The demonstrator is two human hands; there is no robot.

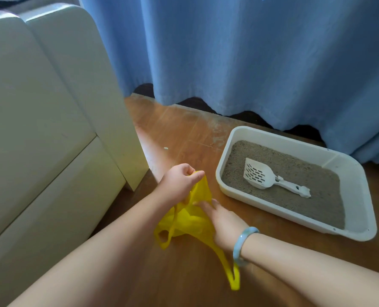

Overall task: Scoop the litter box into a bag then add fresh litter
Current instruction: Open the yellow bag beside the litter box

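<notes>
A yellow plastic bag (192, 220) hangs crumpled just above the wooden floor, its handles dangling toward me. My left hand (179, 182) pinches the bag's top edge with curled fingers. My right hand (223, 222), with a pale blue bangle on its wrist, reaches into the bag's folds with fairly straight fingers; its fingertips are partly hidden by the plastic. To the right stands a white litter box (228, 149) filled with grey litter (305, 180). A white slotted scoop (263, 176) lies on the litter, handle pointing right.
A cream sofa (51, 118) fills the left side, its corner close to my left hand. Blue curtains (239, 58) hang behind the litter box down to the floor. Brown wooden floor (184, 134) lies between the sofa and the box.
</notes>
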